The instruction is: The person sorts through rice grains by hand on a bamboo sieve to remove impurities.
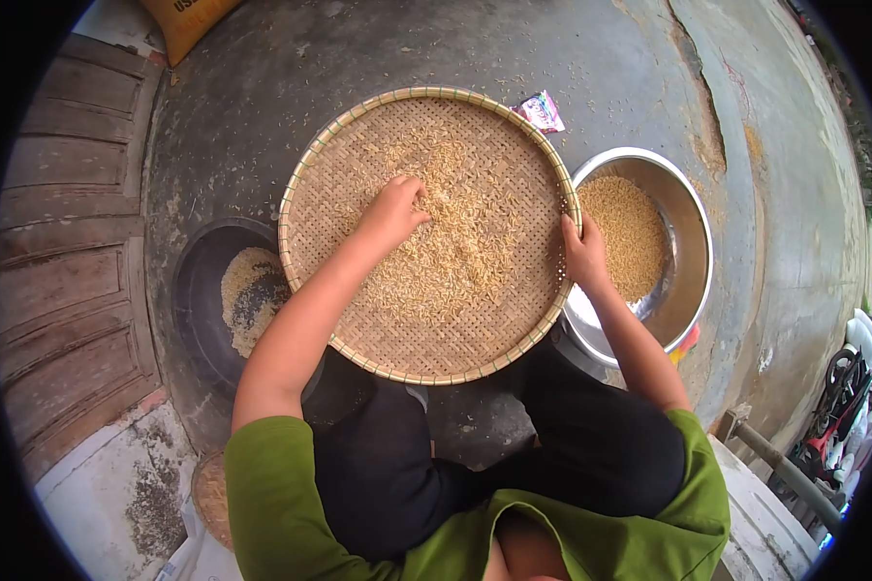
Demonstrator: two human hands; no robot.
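Observation:
A round woven bamboo winnowing tray is held over my lap, with unhusked rice grains spread across its middle. My left hand is over the left part of the grains, its fingers curled toward the thumb; whatever lies between them is too small to make out. On the right side my right hand grips the tray's rim, thumb on the upper side and the other fingers mostly hidden.
A steel basin of grain stands at the right, partly under the tray. At the left sits a dark basin with pale grain. A small colourful packet lies beyond the rim, a sack at the upper left, near a wooden door.

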